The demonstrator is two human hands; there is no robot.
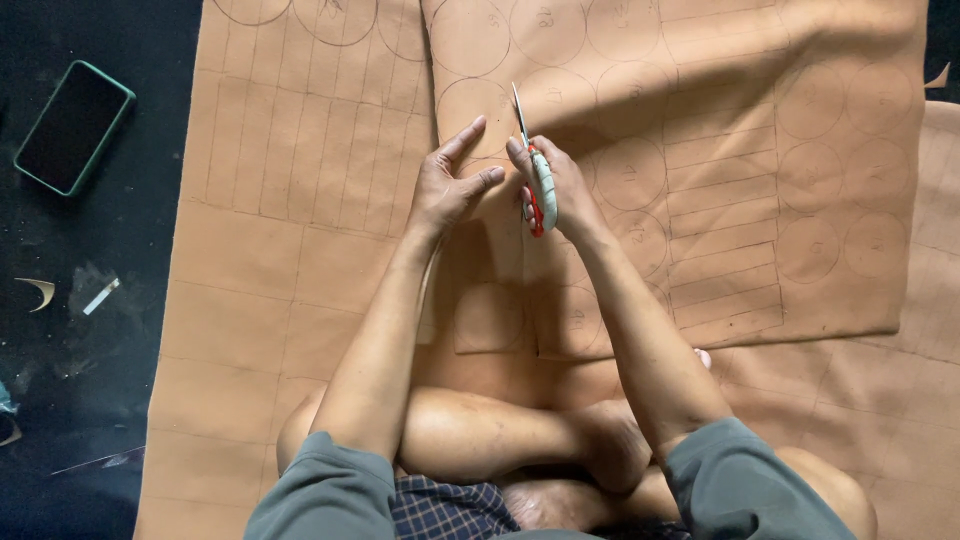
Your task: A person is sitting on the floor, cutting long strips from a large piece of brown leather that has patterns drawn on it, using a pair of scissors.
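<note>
Your right hand [560,185] grips scissors [538,180] closed; your left hand [447,185] lies open on the tan sheet [300,250], its edges well apart.

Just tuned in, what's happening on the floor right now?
A person sits cross-legged on tan leather sheets marked with drawn circles and rectangles. The right hand grips red-handled scissors, blades pointing away and into the marked sheet. The left hand lies open, pressing the leather flat just beside the scissors. A phone in a green case lies on the dark floor to the left, with small offcuts near it.
</note>
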